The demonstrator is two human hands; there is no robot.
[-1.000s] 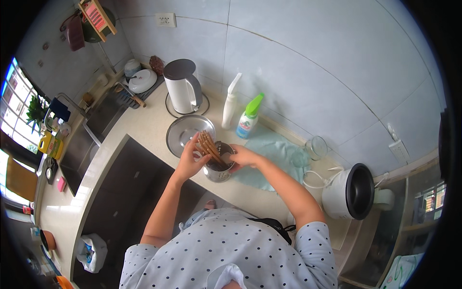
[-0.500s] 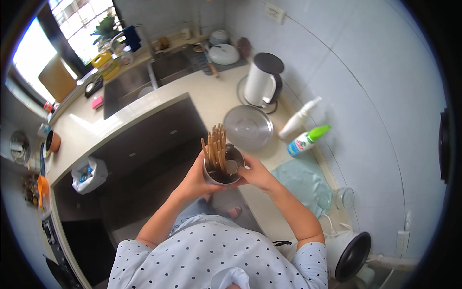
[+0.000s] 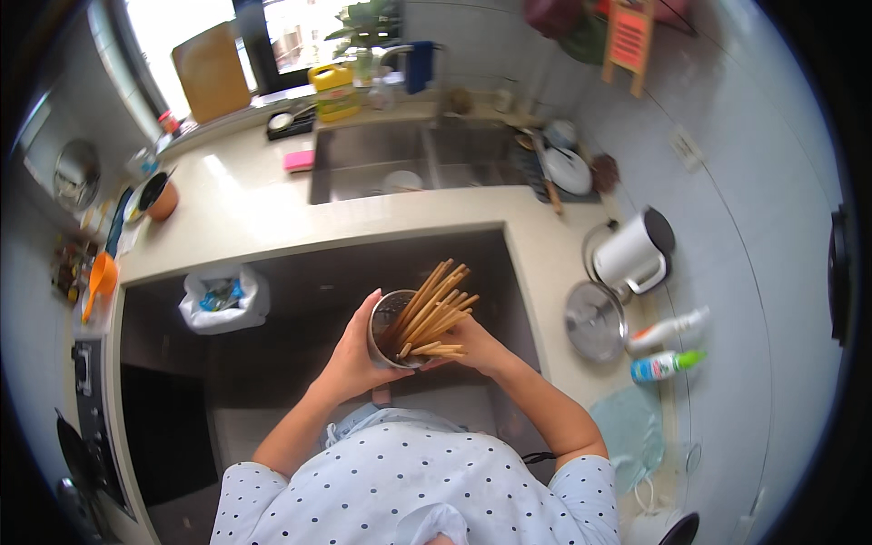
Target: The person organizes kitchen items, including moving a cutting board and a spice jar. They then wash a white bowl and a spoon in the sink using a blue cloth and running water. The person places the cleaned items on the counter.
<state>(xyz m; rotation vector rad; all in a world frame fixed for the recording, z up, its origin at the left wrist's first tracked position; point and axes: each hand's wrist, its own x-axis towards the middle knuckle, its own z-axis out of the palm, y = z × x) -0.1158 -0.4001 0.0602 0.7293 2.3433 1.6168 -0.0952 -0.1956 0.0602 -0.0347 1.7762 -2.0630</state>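
Note:
Both hands are wrapped round a metal utensil holder (image 3: 380,320), held in front of my body over the dark floor. Wooden chopsticks (image 3: 434,309) fan out of it, leaning to the right. My left hand (image 3: 352,352) grips its left side, thumb along the rim. My right hand (image 3: 470,347) is closed on the holder's right side; the chopsticks partly hide its fingers. The inner bottom is dark and hard to make out.
Ahead is the double sink (image 3: 371,163) with a pink sponge (image 3: 299,162) at its left. Along the right counter stand a white kettle (image 3: 631,252), a round metal lid (image 3: 595,320) and spray bottles (image 3: 668,365). A lined bin (image 3: 225,300) sits below the counter, left.
My view and body have turned left, toward the sink, away from the right counter. The holder came along in both hands, and the chopsticks now lean to the right instead of standing upright.

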